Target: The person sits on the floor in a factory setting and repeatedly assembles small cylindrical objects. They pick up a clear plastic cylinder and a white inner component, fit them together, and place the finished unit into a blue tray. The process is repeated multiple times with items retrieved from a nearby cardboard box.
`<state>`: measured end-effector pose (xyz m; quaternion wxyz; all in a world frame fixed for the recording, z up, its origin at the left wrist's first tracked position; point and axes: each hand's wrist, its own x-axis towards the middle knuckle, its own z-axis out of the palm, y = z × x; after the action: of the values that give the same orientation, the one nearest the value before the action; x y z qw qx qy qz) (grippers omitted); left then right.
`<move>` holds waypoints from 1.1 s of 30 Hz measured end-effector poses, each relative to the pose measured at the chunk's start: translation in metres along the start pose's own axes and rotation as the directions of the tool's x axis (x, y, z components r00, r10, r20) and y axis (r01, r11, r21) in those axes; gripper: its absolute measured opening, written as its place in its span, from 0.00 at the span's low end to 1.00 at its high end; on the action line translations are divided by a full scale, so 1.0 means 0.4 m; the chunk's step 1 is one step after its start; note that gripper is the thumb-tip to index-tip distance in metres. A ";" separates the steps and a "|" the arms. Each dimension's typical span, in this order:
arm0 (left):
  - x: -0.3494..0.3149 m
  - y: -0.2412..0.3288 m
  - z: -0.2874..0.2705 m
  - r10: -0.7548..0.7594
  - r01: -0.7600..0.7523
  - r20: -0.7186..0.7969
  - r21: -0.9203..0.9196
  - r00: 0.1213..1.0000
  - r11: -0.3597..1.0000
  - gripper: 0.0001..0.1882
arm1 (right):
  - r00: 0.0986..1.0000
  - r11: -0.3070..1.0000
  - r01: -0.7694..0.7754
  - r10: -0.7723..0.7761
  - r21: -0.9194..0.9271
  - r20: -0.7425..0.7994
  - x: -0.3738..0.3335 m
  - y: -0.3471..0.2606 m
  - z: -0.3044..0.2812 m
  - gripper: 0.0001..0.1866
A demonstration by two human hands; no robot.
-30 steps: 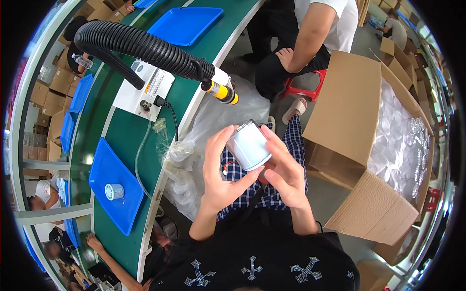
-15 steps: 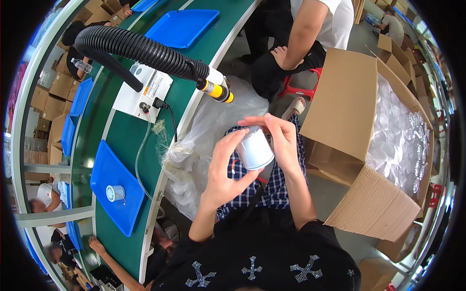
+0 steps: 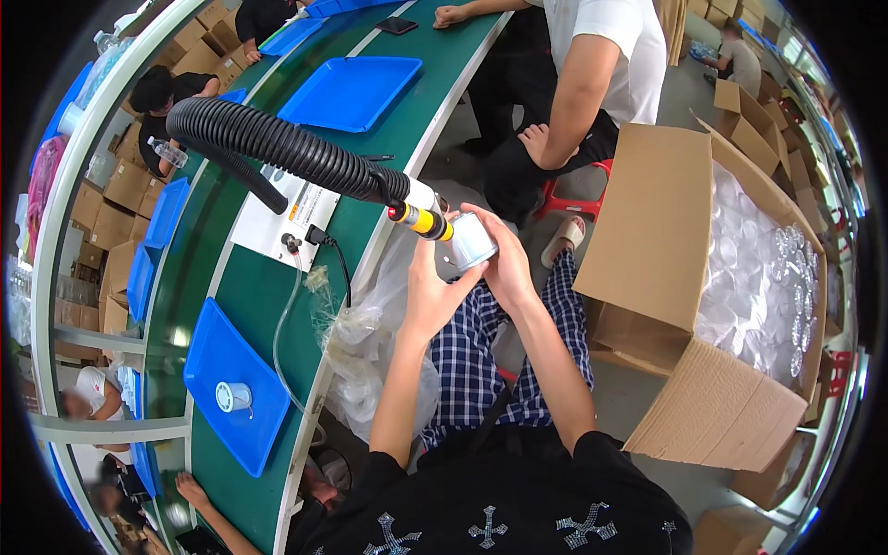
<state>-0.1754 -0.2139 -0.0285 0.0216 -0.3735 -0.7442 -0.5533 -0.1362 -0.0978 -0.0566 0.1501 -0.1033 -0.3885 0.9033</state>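
Observation:
Between my two hands is a white, rounded cylinder-shaped housing (image 3: pixel 474 244). My left hand (image 3: pixel 433 294) grips it from the left and below, with the thumb along its lower edge. Around its right side wraps my right hand (image 3: pixel 508 266). The yellow-and-black nozzle (image 3: pixel 424 223) at the end of a thick black corrugated hose (image 3: pixel 287 141) meets the housing's left side, close to my left fingertips. Whether nozzle and housing touch, I cannot tell. The side of the housing facing the nozzle is hidden.
A similar white part (image 3: pixel 234 397) lies in a blue tray (image 3: pixel 242 342) on the green bench (image 3: pixel 268 277). The hose rises from a white machine box (image 3: pixel 277 233). At right stands an open carton (image 3: pixel 652 231) of clear plastic pieces. Plastic bags hang by the bench edge; a co-worker sits ahead.
Both my hands have carried the white housing up and slightly left, from below the nozzle to right against its end. The whole view has shifted slightly.

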 end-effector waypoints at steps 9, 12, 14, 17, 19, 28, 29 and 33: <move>-0.028 0.018 0.002 -0.006 0.003 0.027 0.093 1.000 0.996 0.40 | 0.985 0.898 0.166 -0.135 -0.408 0.106 -0.015 -0.022 0.003 0.20; -0.051 0.000 -0.006 0.037 -0.036 -0.006 0.109 0.999 0.993 0.39 | 0.973 0.876 0.232 -0.207 -0.423 0.104 -0.031 -0.014 0.019 0.17; -0.067 0.030 -0.019 0.036 -0.037 0.010 0.081 0.999 0.996 0.40 | 0.986 0.919 0.169 -0.160 -0.357 0.054 -0.044 -0.023 0.018 0.18; -0.088 0.091 -0.042 -0.001 0.002 0.036 -0.025 0.999 1.000 0.42 | 0.992 0.962 0.113 -0.097 -0.248 0.077 -0.083 -0.040 0.022 0.20; -0.105 0.103 -0.056 0.050 -0.047 0.042 -0.060 0.998 0.997 0.43 | 0.987 0.965 0.140 -0.118 -0.224 0.108 -0.119 -0.054 0.042 0.21; -0.117 0.173 -0.074 0.248 -0.238 0.026 -0.202 0.969 0.950 0.45 | 0.943 0.961 0.248 -0.211 -0.121 0.256 -0.204 -0.120 0.076 0.22; -0.117 0.176 -0.074 0.256 -0.246 0.030 -0.181 0.966 0.952 0.45 | 0.940 0.962 0.250 -0.214 -0.111 0.265 -0.206 -0.121 0.073 0.22; -0.122 0.180 -0.062 0.237 -0.235 0.000 -0.126 0.972 0.964 0.41 | 0.929 0.942 0.299 -0.252 -0.151 0.270 -0.218 -0.127 0.090 0.22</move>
<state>-0.1081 -0.2527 0.0174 0.0581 -0.4641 -0.6584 -0.5896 -0.0559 -0.1195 0.0110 0.2158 0.0518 -0.4987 0.8379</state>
